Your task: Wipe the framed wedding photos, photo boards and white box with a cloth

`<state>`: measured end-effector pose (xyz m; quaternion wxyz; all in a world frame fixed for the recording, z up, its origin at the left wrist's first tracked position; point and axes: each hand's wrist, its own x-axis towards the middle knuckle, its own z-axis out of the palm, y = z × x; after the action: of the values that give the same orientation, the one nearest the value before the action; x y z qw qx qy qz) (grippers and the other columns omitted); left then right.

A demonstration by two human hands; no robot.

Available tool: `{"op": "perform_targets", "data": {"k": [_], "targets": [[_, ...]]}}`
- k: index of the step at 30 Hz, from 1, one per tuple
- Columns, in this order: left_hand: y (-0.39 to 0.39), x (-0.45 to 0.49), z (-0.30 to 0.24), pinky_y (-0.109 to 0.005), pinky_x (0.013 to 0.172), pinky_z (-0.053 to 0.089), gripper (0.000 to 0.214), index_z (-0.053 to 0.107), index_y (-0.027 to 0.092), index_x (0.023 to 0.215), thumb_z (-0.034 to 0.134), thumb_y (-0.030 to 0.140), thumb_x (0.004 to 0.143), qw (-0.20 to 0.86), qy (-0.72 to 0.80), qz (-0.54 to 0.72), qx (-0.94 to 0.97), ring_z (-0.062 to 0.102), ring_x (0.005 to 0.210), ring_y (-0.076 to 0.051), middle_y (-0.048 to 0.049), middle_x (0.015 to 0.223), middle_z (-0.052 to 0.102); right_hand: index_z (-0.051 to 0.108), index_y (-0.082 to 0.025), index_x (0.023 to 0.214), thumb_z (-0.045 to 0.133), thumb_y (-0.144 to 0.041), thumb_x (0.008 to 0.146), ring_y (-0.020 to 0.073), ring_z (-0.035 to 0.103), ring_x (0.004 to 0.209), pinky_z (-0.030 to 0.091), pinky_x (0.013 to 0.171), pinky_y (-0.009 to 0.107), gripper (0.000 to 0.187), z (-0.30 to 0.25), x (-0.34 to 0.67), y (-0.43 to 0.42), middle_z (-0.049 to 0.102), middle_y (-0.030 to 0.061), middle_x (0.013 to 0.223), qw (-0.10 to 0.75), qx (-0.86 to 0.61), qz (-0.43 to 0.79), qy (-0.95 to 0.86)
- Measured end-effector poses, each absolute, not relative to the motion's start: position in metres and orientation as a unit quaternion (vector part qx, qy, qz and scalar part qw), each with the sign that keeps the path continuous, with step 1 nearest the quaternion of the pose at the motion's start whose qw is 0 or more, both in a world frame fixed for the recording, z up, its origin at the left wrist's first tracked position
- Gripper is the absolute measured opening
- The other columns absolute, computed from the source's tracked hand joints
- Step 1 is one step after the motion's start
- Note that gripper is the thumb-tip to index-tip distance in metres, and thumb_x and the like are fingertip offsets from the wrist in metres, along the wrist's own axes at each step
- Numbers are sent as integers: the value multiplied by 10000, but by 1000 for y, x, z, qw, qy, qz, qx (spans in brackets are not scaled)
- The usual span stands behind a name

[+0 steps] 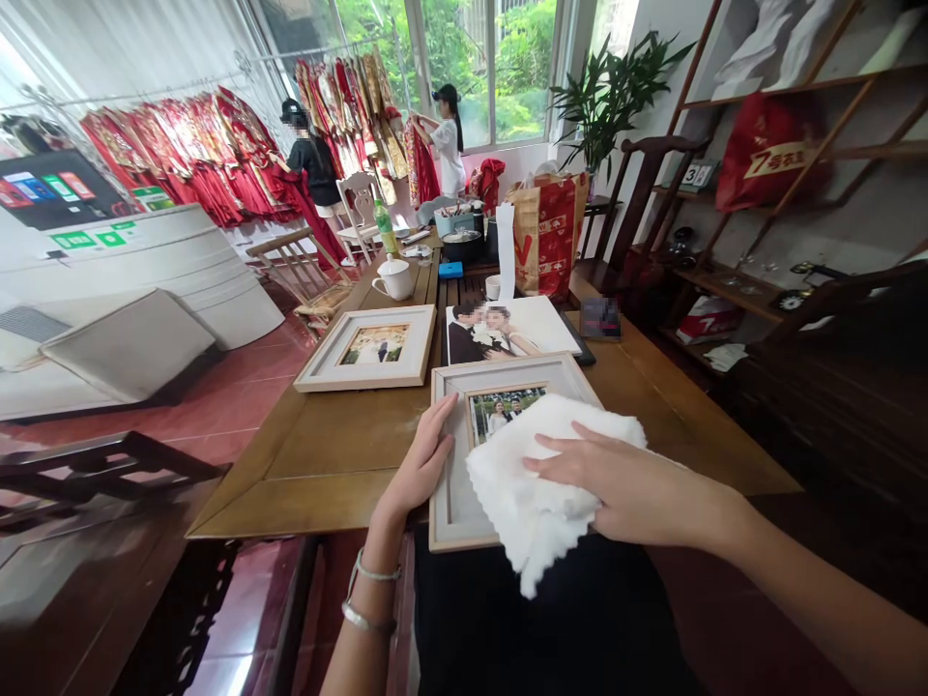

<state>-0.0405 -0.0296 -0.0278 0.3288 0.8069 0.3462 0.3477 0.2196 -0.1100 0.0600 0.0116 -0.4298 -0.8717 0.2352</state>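
Note:
A picture frame (pixel 444 527) with a pale wood border and a small couple photo leans at the table's near edge, above my lap. My left hand (pixel 422 462) grips its left side, fingers along the outer edge. Under my right hand (pixel 591 474) a white cloth (pixel 533 536) with a scalloped edge is bunched against the glass, covering the frame's lower right part. My right fingers press into the cloth, and some fingertips are hidden in its folds. Just beyond, a second picture frame (pixel 319 372) lies on the left, beside a large wedding photo print (pixel 540 329).
The wooden table (pixel 304 474) also bears a lidded white mug (pixel 395 278), a black pot (pixel 462 246), a paper bag (pixel 540 232) and a small dark box (pixel 600 319). Two people stand by racks of red garments (pixel 188 145). A dark chair (pixel 638 213) stands right.

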Motion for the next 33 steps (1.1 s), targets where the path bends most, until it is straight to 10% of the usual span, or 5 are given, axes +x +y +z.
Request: {"op": "perform_targets", "data": {"k": [11, 19, 33], "targets": [[-32, -40, -23, -438, 1157, 169, 435, 356, 256, 1366, 342, 172, 940, 328, 358, 344, 804, 277, 1354, -212, -73, 1427, 366, 473, -177, 1356, 413, 33, 614, 301, 188, 1415, 135, 1106, 641, 773, 42, 218, -40, 380, 25, 1483, 2, -523, 105, -846], [-31, -38, -19, -423, 1086, 270, 200, 499, 220, 1025, 342, 158, 918, 323, 345, 353, 807, 376, 1252, -223, -86, 1149, 492, 532, -171, 1294, 483, 46, 666, 299, 314, 1370, 185, 1100, 599, 666, 56, 194, -6, 555, 107, 1342, 17, -453, 47, -890], [-33, -37, -18, -409, 1091, 262, 234, 505, 220, 1073, 353, 141, 914, 326, 347, 359, 803, 382, 1248, -215, -91, 1208, 478, 545, -250, 1273, 391, 57, 762, 260, 328, 1368, 326, 1047, 501, 616, 48, 207, 3, 544, 43, 1363, 6, -402, 67, -913]]}}
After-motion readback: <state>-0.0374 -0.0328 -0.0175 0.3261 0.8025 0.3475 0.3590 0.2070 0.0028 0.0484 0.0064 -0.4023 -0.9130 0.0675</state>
